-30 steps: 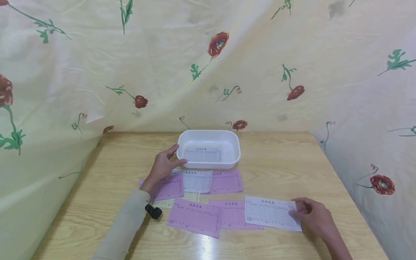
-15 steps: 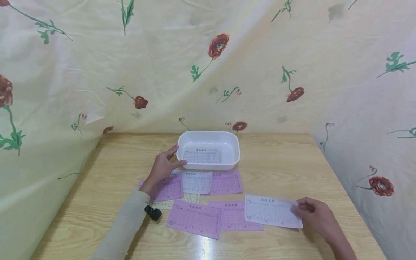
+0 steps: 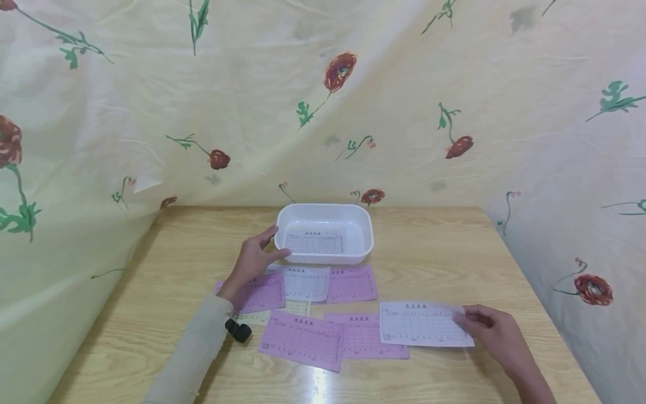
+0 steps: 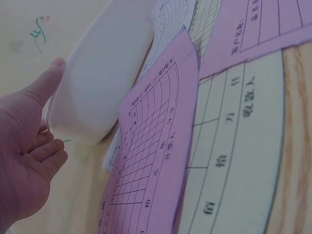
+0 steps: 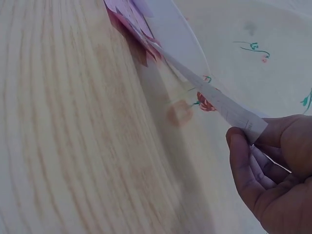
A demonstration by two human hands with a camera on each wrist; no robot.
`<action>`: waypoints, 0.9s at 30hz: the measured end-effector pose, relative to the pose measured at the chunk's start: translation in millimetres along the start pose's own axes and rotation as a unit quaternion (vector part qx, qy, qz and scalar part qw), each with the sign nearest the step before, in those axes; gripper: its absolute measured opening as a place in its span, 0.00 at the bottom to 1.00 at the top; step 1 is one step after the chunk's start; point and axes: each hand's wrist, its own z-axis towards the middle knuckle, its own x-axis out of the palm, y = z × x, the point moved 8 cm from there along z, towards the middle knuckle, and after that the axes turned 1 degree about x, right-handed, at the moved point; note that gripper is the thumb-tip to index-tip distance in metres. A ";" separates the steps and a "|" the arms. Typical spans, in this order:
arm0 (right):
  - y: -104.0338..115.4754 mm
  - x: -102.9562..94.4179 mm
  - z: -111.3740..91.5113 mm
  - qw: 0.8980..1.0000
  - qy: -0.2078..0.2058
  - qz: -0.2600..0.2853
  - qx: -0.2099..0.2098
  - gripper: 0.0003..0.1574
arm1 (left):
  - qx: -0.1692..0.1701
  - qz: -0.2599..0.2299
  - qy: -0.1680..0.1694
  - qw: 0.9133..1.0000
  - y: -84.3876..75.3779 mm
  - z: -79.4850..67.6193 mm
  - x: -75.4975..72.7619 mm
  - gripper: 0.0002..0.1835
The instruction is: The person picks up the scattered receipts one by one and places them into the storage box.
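My left hand [image 3: 252, 255] holds the left front corner of a white plastic tray [image 3: 328, 259], thumb at the rim in the left wrist view. Inside the tray lies a white printed receipt slip [image 3: 314, 243]. To the right, my right hand [image 3: 497, 334] pinches the right end of another white receipt slip [image 3: 421, 325] between thumb and fingers. That end is lifted off the table in the right wrist view, and the slip's left end overlaps a pink receipt slip [image 3: 375, 336]. A second pink slip [image 3: 303, 339] lies left of it.
Between the tray and the front slips lie a white slip [image 3: 305, 283], a pink slip [image 3: 351, 283], another pink slip [image 3: 262, 292] under my left wrist, and a pale yellow slip [image 3: 298, 307], partly covered. A flowered cloth [image 3: 404, 112] hangs behind the wooden table [image 3: 429, 235].
The right hand has raised the right end of the white receipt slip and shifted slightly right, so the slip lies straighter. The left hand and tray have stayed put.
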 end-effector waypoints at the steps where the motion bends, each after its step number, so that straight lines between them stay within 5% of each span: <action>1: 0.1 -1.0 -0.1 1.000 -0.003 0.000 0.001 0.34 | 0.000 -0.001 0.000 1.000 0.1 0.0 0.1 0.49; 16: 4.0 -10.3 5.7 0.997 -0.045 0.054 0.025 0.38 | 0.001 0.008 -0.003 1.000 -1.6 0.0 0.4 0.47; 27: 25.0 -15.5 16.5 0.993 -0.077 0.092 -0.005 0.32 | 0.011 0.000 -0.003 1.000 -1.7 -0.2 0.3 0.48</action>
